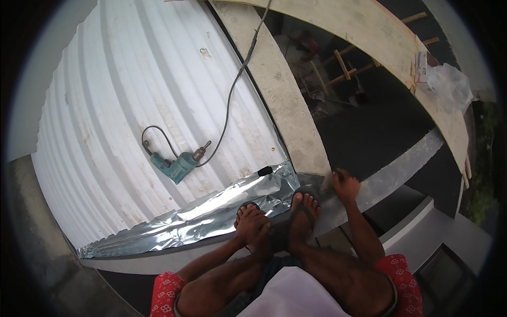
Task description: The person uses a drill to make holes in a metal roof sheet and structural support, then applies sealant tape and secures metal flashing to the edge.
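My left hand (250, 227) rests over my left foot, its fingers loosely bent and a little apart, with nothing seen in it. Out to the right, my right hand (347, 185) is closed at the corner of the concrete ledge (303, 124); a small dark bit shows at its fingers, too little to name. Shiny silver foil flashing (211, 211) runs along the lower edge of the white corrugated roof sheet (121, 132). On the sheet lies a teal corded power drill (182, 166), apart from both hands. A small black object (265, 171) sits on the foil.
The drill's dark cable (228, 108) runs up across the sheet and ledge. Right of the ledge is a deep opening (364, 132) with timber pieces (343, 66) below. A clear plastic bag (449, 87) and a small box (421, 66) sit on the curved board (369, 29).
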Demonstrator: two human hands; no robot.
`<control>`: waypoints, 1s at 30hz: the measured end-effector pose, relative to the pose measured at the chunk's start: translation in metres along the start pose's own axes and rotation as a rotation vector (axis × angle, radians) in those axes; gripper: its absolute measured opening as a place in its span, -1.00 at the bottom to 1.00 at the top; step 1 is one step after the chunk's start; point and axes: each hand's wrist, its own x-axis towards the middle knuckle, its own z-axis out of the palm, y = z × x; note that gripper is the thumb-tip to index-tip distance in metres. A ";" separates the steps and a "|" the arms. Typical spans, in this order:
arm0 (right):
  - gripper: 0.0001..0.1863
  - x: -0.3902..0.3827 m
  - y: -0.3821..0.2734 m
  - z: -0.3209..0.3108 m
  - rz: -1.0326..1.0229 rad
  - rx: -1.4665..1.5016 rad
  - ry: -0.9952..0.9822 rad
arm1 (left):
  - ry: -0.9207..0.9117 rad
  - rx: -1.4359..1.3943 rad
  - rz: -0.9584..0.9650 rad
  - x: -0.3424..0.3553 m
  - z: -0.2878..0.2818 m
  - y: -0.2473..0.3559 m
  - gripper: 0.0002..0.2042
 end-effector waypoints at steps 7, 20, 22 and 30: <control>-0.62 0.001 0.000 0.000 -0.020 -0.037 0.022 | 0.011 0.011 0.027 0.000 0.000 0.000 -0.78; -0.63 0.000 -0.006 -0.003 -0.024 -0.048 0.018 | 0.030 -0.004 0.049 -0.004 0.006 -0.010 -0.79; -0.64 0.000 -0.005 -0.004 -0.037 -0.040 0.024 | 0.029 0.002 0.042 -0.004 0.008 -0.010 -0.79; -0.62 0.000 -0.006 -0.001 -0.031 -0.068 0.009 | 0.037 0.017 0.040 -0.005 0.008 -0.011 -0.79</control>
